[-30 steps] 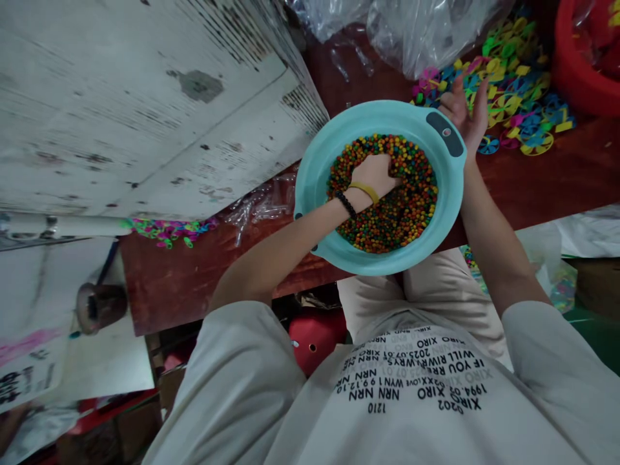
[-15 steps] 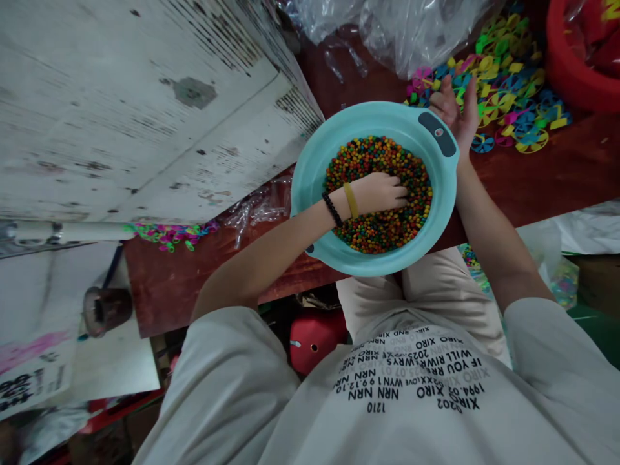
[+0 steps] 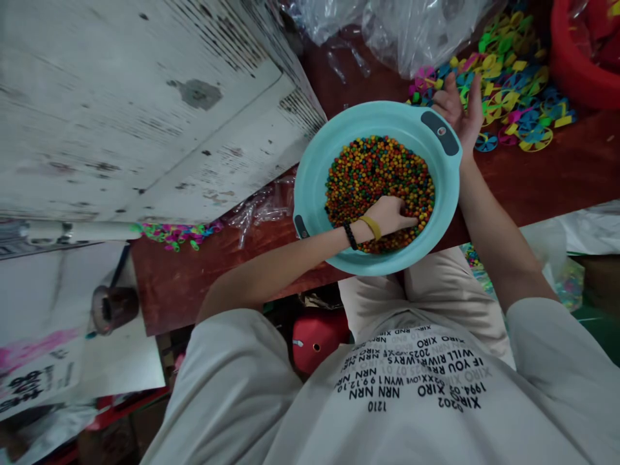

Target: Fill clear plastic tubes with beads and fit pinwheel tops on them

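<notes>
A light-blue plastic basin (image 3: 314, 168) with grey grip pads holds a mass of small round multicoloured beads (image 3: 375, 161). In its lower part, my left hand (image 3: 387, 216) dips into the beads. One finger stretches out to the right, and the other fingertips are partly hidden. A yellow band and a black beaded bracelet circle that wrist. At the basin's right rim, my right hand (image 3: 460, 119) has its fingers apart and raised, its wrist against the rim beside the grip pad. Part of this hand is hidden behind the rim.
Colourful plastic pieces (image 3: 518, 97) are heaped beyond my right hand, near a red tub (image 3: 581, 77). Clear plastic bags (image 3: 407, 32) lie at the back. A worn white panel (image 3: 169, 116) stands left of the basin. Small bright pieces (image 3: 179, 236) and a brown cup (image 3: 113, 309) sit further left.
My left hand has moved toward me within the beads, from the middle to the lower part of the basin, and turned. My right hand stays at the rim.
</notes>
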`<state>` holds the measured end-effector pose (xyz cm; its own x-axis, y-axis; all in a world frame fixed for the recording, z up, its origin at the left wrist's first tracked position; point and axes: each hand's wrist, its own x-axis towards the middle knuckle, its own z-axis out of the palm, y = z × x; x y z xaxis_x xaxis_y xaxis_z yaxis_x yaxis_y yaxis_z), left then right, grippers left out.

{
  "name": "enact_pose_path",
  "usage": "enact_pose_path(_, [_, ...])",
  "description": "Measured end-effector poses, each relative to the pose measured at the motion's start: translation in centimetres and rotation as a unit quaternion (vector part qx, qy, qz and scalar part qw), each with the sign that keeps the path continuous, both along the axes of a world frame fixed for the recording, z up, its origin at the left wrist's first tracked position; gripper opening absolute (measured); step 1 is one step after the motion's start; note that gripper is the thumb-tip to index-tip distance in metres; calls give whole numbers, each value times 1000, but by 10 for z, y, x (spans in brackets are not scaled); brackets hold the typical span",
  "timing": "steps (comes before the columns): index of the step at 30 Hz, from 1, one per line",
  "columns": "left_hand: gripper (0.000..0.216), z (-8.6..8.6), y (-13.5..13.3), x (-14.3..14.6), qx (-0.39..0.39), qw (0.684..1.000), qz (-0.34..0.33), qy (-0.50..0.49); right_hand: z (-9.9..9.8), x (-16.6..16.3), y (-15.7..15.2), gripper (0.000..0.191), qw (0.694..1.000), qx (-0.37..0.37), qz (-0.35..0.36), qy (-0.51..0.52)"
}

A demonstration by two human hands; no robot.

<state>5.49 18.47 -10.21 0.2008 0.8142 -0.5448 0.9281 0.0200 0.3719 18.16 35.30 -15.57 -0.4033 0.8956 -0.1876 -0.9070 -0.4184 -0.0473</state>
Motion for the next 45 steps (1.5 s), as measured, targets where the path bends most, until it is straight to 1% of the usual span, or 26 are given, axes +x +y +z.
enact_pose_path(2, [31,-3,6,7,-42,991,120,-50,0,0,-1,51,1000,11,-1,1])
enact_pose_path(4, [25,-4,17,10,-97,962,236,-95,1,-1,-2,52,1000,25,-7,16])
enact_pose_path(5, [22,-4,22,10,-118,945,283,-113,1,-1,-3,52,999,28,-10,21])
enact_pose_path(6, [20,-5,28,9,-128,932,316,-124,2,0,-4,52,999,28,-11,21])
enact_pose_path(7, [19,-5,34,7,-129,925,333,-126,2,0,-4,53,1000,25,-9,15])
enact_pose_path(8, [18,-6,38,4,-119,927,333,-122,3,0,-4,54,1000,19,-4,4])
enact_pose_path(10, [19,-9,45,-3,-73,946,301,-95,4,1,-4,56,1000,11,5,-20])
enact_pose_path(13, [21,-12,50,-14,37,977,209,-8,4,-1,-3,56,1000,12,-2,-14])
enact_pose_path(14, [23,-13,51,-18,73,982,173,28,4,-2,-3,55,1000,13,-9,0])
enact_pose_path(16, [27,-14,52,-27,116,985,97,85,2,-3,-2,53,1000,13,-15,24])
enact_pose_path(18, [27,-14,54,-36,135,986,23,99,-1,-1,0,45,1000,8,-5,28])
enact_pose_path(19, [28,-14,55,-41,144,985,-15,97,-2,0,1,36,1000,6,4,22])
enact_pose_path(20, [29,-13,56,-45,156,982,-53,94,-4,2,1,25,1000,6,14,14])
enact_pose_path(21, [32,-12,56,-48,168,977,-92,94,-5,5,1,18,1000,6,24,6])
enact_pose_path(23, [37,-10,56,-51,184,963,-169,101,-7,8,2,27,999,9,38,4])
enact_pose_path(24, [38,-9,57,-52,187,955,-207,104,-7,9,2,28,999,11,40,15])
enact_pose_path(27, [38,-6,58,-51,186,928,-306,104,-8,7,2,17,997,18,33,67])
enact_pose_path(30, [38,-3,58,-53,158,904,-385,99,-9,1,3,38,996,24,21,89])
enact_pose_path(32, [40,0,56,-57,132,886,-434,93,-11,-1,4,46,995,31,11,91])
enact_pose_path(34, [40,3,51,-61,118,870,-471,88,-12,-2,4,42,994,40,11,104])
enact_pose_path(36, [36,6,45,-65,115,860,-491,84,-11,-1,4,35,992,38,19,120])
enact_pose_path(37, [34,7,42,-68,115,857,-496,80,-9,-1,3,35,992,32,21,124])
enact_pose_path(41, [28,9,31,-78,109,846,-517,65,0,-1,-2,50,995,17,6,99])
enact_pose_path(43, [28,12,26,-82,100,839,-530,69,5,-2,-5,51,996,15,2,85])
enact_pose_path(45, [28,17,22,-86,86,839,-533,73,9,-2,-7,51,997,6,-1,73])
